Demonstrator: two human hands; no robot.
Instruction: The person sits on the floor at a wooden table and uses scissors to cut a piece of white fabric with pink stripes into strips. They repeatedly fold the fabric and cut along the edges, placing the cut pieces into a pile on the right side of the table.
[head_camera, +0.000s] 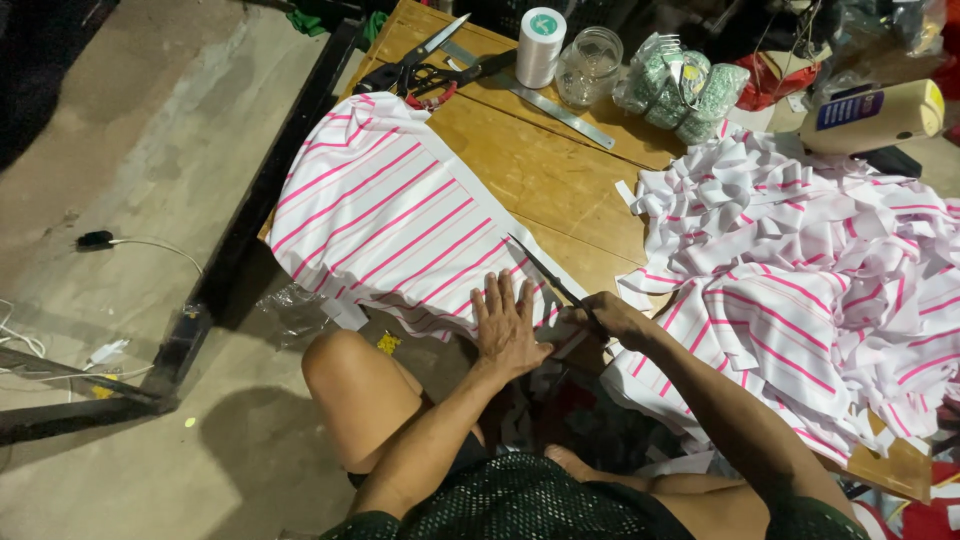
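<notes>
My left hand (507, 325) lies flat, fingers spread, on the near edge of a white fabric with pink stripes (385, 215) spread over a low wooden table (545, 165). My right hand (610, 315) grips a pair of dark scissors (545, 270), whose blades point up and left along the fabric's right edge. A large pile of cut pink-striped strips (810, 275) sits to the right of my right hand.
At the table's far end lie black scissors (420, 62), a metal ruler (555, 100), a white thread cone (540, 45), a glass jar (590, 65), a bag of green items (675, 88) and a cream bottle (880, 115). A black metal frame (250, 215) runs over the concrete floor at left.
</notes>
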